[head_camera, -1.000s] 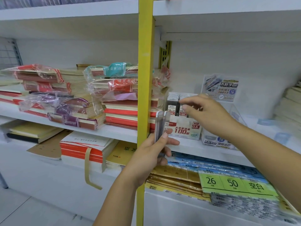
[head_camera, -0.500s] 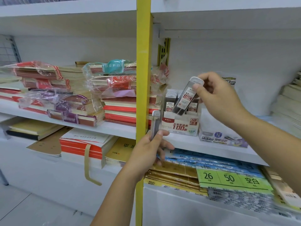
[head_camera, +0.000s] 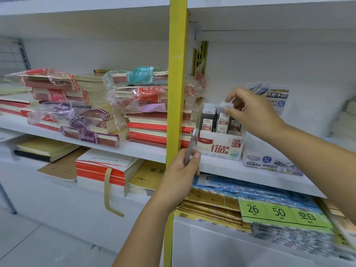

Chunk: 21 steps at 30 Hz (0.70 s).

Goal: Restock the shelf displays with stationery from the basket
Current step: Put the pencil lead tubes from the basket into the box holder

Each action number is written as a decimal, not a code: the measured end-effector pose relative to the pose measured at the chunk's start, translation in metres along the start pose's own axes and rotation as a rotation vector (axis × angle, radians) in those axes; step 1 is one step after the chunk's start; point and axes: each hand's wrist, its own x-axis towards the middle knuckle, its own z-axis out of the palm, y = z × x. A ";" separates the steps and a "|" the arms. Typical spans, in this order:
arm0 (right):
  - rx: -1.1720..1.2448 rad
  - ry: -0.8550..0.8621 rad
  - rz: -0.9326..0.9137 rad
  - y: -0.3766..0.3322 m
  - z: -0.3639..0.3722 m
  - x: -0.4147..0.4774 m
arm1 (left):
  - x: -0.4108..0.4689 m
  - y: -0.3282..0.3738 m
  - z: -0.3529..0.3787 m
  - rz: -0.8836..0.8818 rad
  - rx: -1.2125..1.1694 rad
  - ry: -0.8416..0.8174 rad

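My right hand (head_camera: 252, 114) pinches one blurred case (head_camera: 222, 122) in the box (head_camera: 221, 148); left hand (head_camera: 181, 176) grips spares (head_camera: 191, 145), number unclear.

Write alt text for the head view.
A person's right hand pinches the cap of a pencil-lead case standing in a white display box on a shop shelf. The left hand grips a second case beside a yellow post; notebook stacks lie further left.
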 end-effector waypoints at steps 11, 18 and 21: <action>0.130 -0.077 0.063 -0.016 -0.006 -0.042 | 0.001 -0.001 0.009 0.095 0.207 0.006; 0.471 -0.264 0.169 -0.036 -0.002 -0.064 | 0.013 0.002 0.038 0.213 0.265 0.113; 0.563 -0.011 0.198 -0.019 -0.029 -0.048 | 0.018 0.002 0.044 0.320 0.412 0.219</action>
